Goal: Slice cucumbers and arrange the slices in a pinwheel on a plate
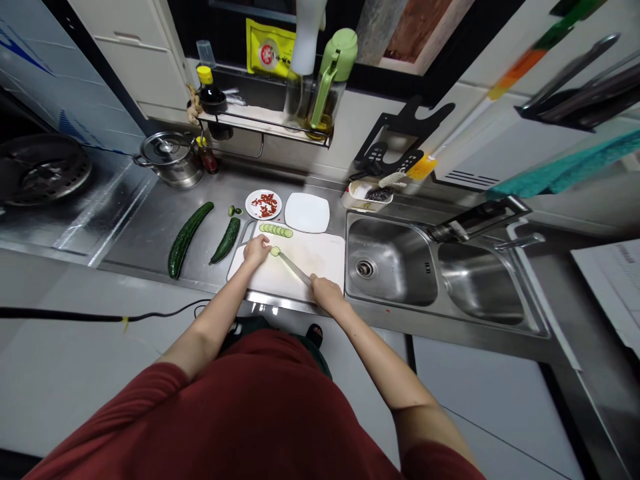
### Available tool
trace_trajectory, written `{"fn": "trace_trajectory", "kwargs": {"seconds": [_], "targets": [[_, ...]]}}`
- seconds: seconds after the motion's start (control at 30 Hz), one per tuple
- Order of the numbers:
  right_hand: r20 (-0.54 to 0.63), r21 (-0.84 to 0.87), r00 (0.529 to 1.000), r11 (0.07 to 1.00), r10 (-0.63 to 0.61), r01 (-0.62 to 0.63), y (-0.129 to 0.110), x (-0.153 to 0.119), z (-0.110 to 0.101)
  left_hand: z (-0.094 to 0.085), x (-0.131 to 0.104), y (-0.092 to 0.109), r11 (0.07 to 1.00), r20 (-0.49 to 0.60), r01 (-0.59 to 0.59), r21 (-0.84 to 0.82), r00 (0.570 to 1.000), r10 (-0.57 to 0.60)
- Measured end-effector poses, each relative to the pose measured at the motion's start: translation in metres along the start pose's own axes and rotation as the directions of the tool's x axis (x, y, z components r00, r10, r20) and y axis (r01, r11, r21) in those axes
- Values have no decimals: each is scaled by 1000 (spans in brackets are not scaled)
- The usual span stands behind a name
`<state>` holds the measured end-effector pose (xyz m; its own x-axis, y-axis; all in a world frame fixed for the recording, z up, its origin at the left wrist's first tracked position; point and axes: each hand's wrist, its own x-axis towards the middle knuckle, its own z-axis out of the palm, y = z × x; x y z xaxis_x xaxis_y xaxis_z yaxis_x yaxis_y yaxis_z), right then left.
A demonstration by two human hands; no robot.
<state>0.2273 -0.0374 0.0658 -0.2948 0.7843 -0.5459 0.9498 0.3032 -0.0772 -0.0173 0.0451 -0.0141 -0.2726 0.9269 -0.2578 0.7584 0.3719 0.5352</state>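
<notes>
On the white cutting board (310,257), my right hand (326,293) grips the handle of a kitchen knife (297,269), whose blade points to the far left. A round pale-green cucumber slice (275,251) sits at the blade's tip. My left hand (257,251) is at the board's left side, its curled fingers against that slice; what lies under the palm is hidden. Behind it a row of overlapping cucumber slices (276,231) lies along the board's far edge. Left of the board are a shorter cucumber piece (226,240) and a long whole cucumber (189,240).
Behind the board stand a white plate of chopped red pieces (265,204) and a white square plate (307,212). A double sink (395,260) borders the right. A lidded steel pot (173,160) stands back left. A shelf (265,120) with bottles hangs above the counter.
</notes>
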Motion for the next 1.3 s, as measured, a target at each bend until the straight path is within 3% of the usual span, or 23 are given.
{"fn": "trace_trajectory", "kwargs": {"seconds": [0.6,1.03,1.3], "targets": [[-34,-12,999,1000,-5,4,-19,18,-12,0,-2,0,1000,-20,-28,-9,999,28],[-25,-20,1000,1000,8,-9,-12,5,-3,0,-4,1,999,-24,-32,9,999,32],[-20,7,999,1000,25,-25,-5,-12,5,4,-20,1,975,-113,-167,143,976,184]]}}
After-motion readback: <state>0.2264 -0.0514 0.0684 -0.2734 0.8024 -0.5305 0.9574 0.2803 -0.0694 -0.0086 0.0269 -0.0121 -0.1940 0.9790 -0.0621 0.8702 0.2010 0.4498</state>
